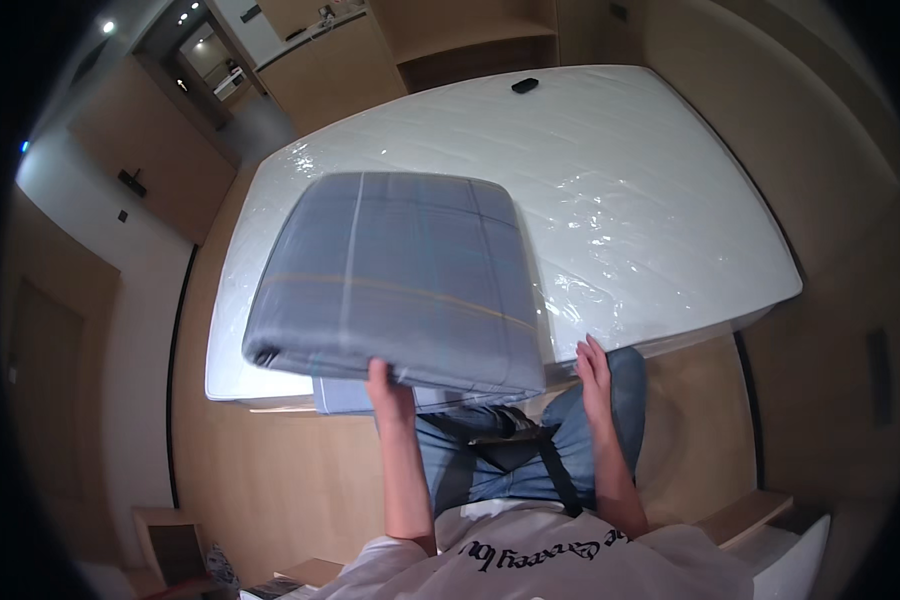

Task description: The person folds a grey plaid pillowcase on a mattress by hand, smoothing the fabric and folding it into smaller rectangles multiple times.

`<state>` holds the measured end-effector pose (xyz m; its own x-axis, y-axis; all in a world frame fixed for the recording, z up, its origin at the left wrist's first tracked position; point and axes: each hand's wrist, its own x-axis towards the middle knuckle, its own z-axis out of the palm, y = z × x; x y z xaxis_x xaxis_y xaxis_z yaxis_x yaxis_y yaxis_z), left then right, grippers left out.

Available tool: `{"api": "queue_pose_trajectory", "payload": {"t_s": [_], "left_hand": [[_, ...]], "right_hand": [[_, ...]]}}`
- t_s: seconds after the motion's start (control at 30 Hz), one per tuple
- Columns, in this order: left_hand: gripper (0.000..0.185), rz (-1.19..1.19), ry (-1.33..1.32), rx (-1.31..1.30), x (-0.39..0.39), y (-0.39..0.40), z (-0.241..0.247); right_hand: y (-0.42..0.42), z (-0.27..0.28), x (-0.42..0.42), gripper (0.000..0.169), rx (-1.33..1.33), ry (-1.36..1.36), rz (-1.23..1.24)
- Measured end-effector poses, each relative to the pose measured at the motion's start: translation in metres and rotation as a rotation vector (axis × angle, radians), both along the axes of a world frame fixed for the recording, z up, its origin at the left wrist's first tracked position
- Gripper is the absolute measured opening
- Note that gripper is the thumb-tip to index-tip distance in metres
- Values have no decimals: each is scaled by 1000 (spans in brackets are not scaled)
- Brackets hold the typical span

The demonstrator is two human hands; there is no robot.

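A thick folded blue-grey plaid quilt or sheet (420,247) with white, yellow and dark lines lies over the near left part of a plastic-wrapped white mattress (645,172). My left hand (390,386) grips its near edge, thumb on top; the fingers underneath are hidden. Below that edge, a lower layer of the same plaid fabric (341,397) hangs past the mattress's front side. My right hand (594,371) is held apart from the cloth, just right of its near corner, by the mattress edge and above my right knee. Nothing shows in it.
A small black object (525,85) rests on the far end of the mattress. A wooden cabinet (322,64) stands beyond it, and a wooden door (154,150) is at left. Wall panelling (787,187) runs along the right. Wood flooring (285,480) surrounds my legs; low wooden furniture (169,536) is behind left.
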<state>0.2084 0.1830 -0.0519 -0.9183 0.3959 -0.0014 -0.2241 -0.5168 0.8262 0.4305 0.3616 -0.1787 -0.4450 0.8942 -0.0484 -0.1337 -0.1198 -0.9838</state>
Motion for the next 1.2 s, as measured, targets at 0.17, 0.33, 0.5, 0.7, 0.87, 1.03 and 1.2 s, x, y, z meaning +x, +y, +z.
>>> {"api": "queue_pose_trajectory", "payload": {"t_s": [0.17, 0.33, 0.5, 0.7, 0.87, 1.03, 1.2], "left_hand": [[55, -575, 343, -554, 66, 72, 53], [60, -916, 882, -227, 106, 118, 36], [42, -1135, 93, -331, 94, 69, -44], [36, -911, -592, -228, 77, -16, -114], [28, -610, -645, -139, 65, -51, -137], [31, -510, -705, 70, 42, -14, -131], [52, -231, -322, -183, -30, -45, -50]], "right_hand": [[20, 37, 2, 56, -47, 294, -19], [48, -67, 71, 55, 108, 185, -367], [60, -65, 119, 63, -658, 565, -767], [40, -28, 126, 73, -509, 330, -908], [62, -31, 110, 69, -464, 72, -694], [61, -32, 102, 56, -403, -99, -711], [52, -17, 97, 54, -380, -120, -644]]}}
